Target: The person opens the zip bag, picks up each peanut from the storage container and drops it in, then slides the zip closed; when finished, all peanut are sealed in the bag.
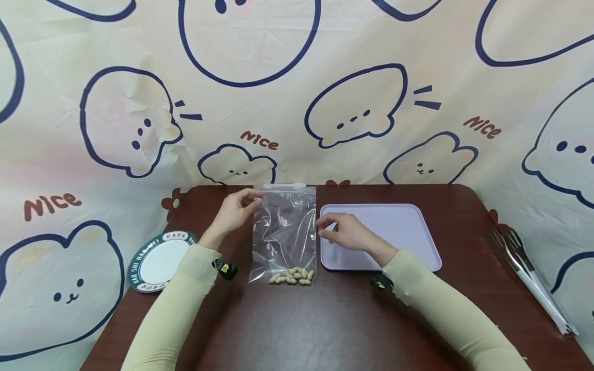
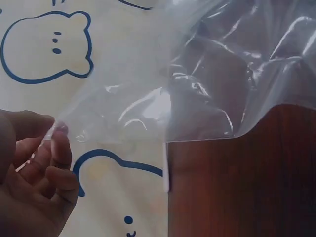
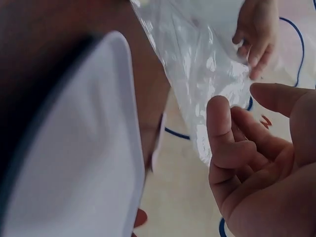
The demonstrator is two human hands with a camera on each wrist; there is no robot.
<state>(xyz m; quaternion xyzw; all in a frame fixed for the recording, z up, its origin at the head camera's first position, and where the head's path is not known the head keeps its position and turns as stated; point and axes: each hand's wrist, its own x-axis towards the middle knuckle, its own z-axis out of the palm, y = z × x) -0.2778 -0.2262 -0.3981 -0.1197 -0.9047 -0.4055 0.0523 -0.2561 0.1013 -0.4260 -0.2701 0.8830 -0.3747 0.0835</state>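
Observation:
A clear zip bag (image 1: 284, 226) hangs upright over the table, with several unshelled peanuts (image 1: 293, 275) gathered along its bottom. My left hand (image 1: 236, 210) pinches the bag's upper left corner between thumb and fingers. The left wrist view shows the plastic (image 2: 123, 116) stretching away from that pinch. Beside the bag's right edge is my right hand (image 1: 347, 232), its fingers bent and holding nothing. In the right wrist view, a gap separates its thumb (image 3: 276, 96) from the fingertips, with the bag just beyond.
A pale lavender tray (image 1: 399, 221) lies right of the bag, under my right hand. On the left, a round green-rimmed plate (image 1: 160, 263) is partly covered by my left sleeve. Metal tongs (image 1: 533, 281) rest at the table's right edge. A printed cloth (image 1: 287, 113) hangs behind the table.

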